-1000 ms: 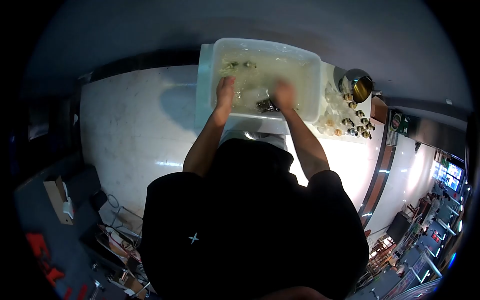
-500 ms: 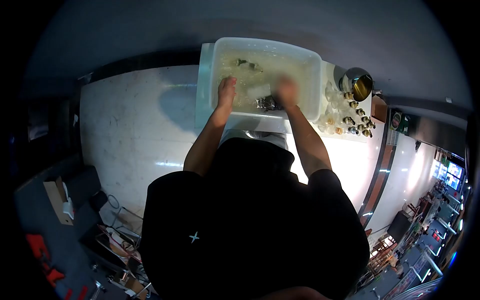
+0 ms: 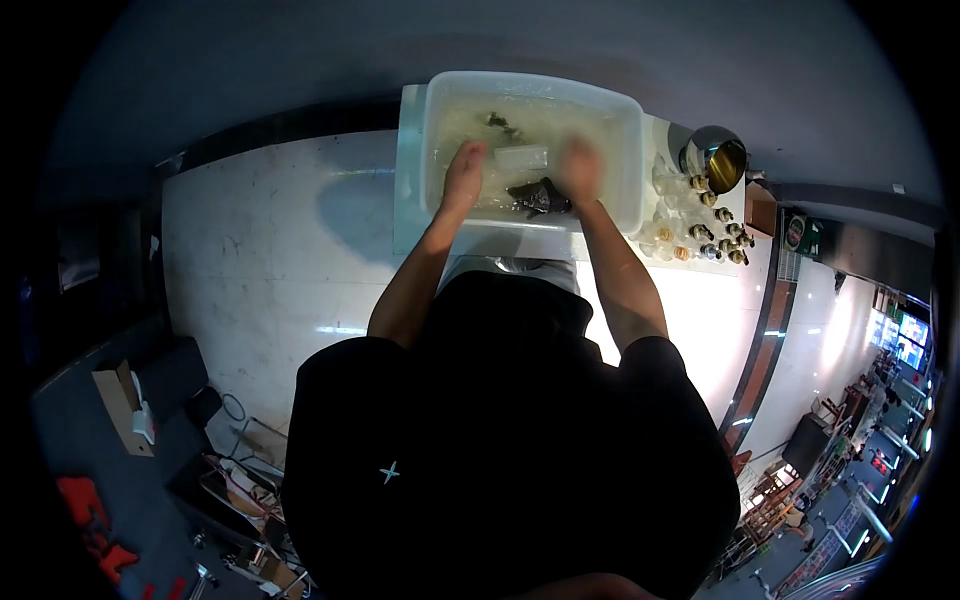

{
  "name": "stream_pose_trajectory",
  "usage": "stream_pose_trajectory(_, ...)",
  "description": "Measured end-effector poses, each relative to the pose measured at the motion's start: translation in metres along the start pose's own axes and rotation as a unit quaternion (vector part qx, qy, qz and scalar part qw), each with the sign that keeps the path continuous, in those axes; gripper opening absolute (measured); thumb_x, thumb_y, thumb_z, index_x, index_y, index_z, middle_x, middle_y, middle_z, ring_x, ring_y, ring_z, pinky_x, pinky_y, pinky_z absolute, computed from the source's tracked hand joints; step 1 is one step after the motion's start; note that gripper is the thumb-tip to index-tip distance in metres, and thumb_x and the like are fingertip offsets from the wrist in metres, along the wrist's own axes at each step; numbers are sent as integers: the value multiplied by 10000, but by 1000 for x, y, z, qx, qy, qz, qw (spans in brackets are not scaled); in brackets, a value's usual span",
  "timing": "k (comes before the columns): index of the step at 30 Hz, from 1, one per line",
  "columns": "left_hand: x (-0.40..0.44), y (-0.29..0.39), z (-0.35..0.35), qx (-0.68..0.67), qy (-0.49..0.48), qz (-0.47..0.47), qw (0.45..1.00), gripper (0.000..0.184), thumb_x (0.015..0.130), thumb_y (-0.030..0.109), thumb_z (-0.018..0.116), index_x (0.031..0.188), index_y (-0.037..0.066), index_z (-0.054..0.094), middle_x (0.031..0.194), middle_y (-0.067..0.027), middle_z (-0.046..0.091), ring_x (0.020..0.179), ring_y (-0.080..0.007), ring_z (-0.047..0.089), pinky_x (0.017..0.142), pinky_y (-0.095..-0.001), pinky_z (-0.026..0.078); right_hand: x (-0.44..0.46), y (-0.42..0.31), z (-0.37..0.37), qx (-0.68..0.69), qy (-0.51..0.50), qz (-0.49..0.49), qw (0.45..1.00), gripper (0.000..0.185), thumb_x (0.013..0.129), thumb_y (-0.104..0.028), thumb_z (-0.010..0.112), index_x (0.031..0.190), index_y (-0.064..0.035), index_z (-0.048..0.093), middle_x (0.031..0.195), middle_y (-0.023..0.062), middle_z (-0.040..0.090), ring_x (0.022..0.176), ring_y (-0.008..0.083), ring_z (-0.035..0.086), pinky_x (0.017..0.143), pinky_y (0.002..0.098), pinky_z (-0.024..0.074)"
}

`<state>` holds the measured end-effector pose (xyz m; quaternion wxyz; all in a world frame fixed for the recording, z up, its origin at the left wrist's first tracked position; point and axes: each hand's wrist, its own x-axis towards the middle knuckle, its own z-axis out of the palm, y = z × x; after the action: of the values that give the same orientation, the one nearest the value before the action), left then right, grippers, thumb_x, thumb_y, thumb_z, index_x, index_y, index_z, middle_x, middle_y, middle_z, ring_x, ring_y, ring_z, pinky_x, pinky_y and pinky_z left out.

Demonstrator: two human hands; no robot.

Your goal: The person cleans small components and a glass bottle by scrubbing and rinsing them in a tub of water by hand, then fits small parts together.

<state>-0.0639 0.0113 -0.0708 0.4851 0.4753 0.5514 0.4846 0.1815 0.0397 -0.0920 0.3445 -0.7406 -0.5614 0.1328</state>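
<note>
A translucent white plastic tub (image 3: 634, 120) of cloudy, yellowish water lies in front of me. My left hand (image 3: 464, 176) is over its left side, fingers stretched out and holding nothing that I can see. My right hand (image 3: 581, 170), blurred by motion, is at the tub's right half; its fingers cannot be made out. Between the hands floats a clear-whitish rectangular block (image 3: 521, 157). A dark, shiny, crumpled-looking item (image 3: 540, 196) lies in the water close to my right wrist. Small dark pieces (image 3: 500, 124) show farther back in the water.
Right of the tub, several clear glass pieces with brass-coloured and dark tops (image 3: 704, 233) stand on the table. Behind them is a shiny rounded metal pot (image 3: 716, 160). A cardboard box (image 3: 761, 211) is beyond the table's right end. Wall runs along the far side.
Both hands have shifted slightly, the left one a little right and the right one up. The whitish block has drifted farther back, and the dark item shows more fully.
</note>
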Motion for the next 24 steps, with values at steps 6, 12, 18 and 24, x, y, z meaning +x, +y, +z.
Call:
stream_pose_trajectory(6,-16,93,2,301,-119,198,925,506,793,184,769,1254,77,589,1217,-165,633,1136,-356,601,954,-430,485,-2,-17,-4,30,-6,2,1000,499,989,-441,463,899,-22,717,861,243,695,848,457,653,793,506,493)
stream_pose_trajectory(12,-13,83,-2,326,-119,149,926,516,755,214,805,1224,99,623,1156,-140,668,1083,-350,628,901,-429,512,-7,-66,-54,177,-164,168,956,305,922,-200,533,1130,-6,646,945,179,681,860,360,646,785,474,503)
stream_pose_trajectory(18,-10,99,-18,454,-130,171,865,502,769,217,796,1237,134,636,1132,-99,685,1063,-318,645,897,-427,510,-34,18,-11,83,-307,21,948,412,873,-330,545,1133,-50,698,1085,152,724,989,357,684,878,425,524)
stream_pose_trajectory(24,-9,119,-19,519,-114,230,815,506,735,210,821,1208,144,654,1091,-74,689,1027,-276,648,878,-424,495,-48,-34,-47,-132,-491,37,860,613,714,-431,721,1183,-38,674,1135,226,689,1067,376,654,945,406,493)
